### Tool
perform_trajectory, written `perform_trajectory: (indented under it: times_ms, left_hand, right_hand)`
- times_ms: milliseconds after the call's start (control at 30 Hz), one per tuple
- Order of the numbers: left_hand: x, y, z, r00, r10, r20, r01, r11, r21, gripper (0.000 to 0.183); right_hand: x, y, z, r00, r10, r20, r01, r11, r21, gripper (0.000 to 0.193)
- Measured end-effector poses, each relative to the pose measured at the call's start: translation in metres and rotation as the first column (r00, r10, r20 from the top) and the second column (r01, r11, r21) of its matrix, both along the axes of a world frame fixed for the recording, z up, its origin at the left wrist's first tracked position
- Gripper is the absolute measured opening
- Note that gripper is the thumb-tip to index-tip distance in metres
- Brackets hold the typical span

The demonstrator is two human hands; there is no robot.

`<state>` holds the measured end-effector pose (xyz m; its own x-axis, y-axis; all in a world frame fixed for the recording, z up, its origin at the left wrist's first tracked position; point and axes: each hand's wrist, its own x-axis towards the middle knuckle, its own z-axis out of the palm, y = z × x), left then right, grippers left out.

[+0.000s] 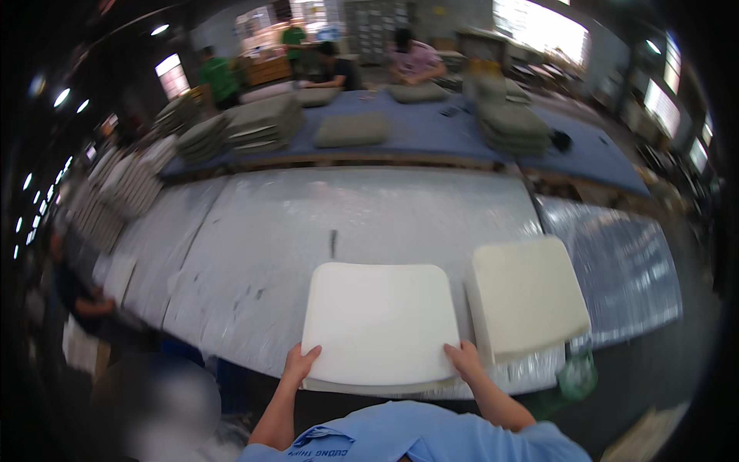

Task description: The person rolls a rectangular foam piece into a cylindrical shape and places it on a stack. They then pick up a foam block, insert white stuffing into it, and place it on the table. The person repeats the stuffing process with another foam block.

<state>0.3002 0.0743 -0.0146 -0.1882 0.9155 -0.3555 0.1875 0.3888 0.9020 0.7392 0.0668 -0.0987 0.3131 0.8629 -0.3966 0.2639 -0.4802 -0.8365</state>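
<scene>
A white pad (381,323) with rounded corners, like a foam seat cushion, lies flat in front of me near the table's front edge. My left hand (299,365) grips its near left corner, thumb on top and fingers hidden below. At the near right side, my right hand (465,360) holds the same pad, also with the thumb over the top. Another cream layer peeks out under its front edge; whether it is a separate pad I cannot tell. Close by on the right stands a thick block or stack of cream pads (530,296).
The table (262,231) is covered in shiny clear film. Beyond it, a blue table (416,131) carries grey-green cushion stacks (265,122); several people work around it. Another person (81,296) is at the left. A green bag-like thing (577,377) hangs at the right front edge.
</scene>
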Motion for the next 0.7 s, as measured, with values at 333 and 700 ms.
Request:
perform_trajectory:
  times_ms: [333,700]
  left_hand:
    - [0.03,0.003,-0.055,0.992,-0.113,0.059,0.12,0.984,-0.133,0.055]
    - [0.122,0.068,-0.073,0.894,-0.445,-0.053,0.419,0.872,-0.254,0.048]
  right_hand:
    - [-0.007,-0.025,-0.032,0.908,-0.246,-0.341,0.14,0.941,-0.307,0.053]
    - [0.079,-0.166,-0.066,0.622,-0.737,-0.265,0.613,0.669,-0.421,0.025]
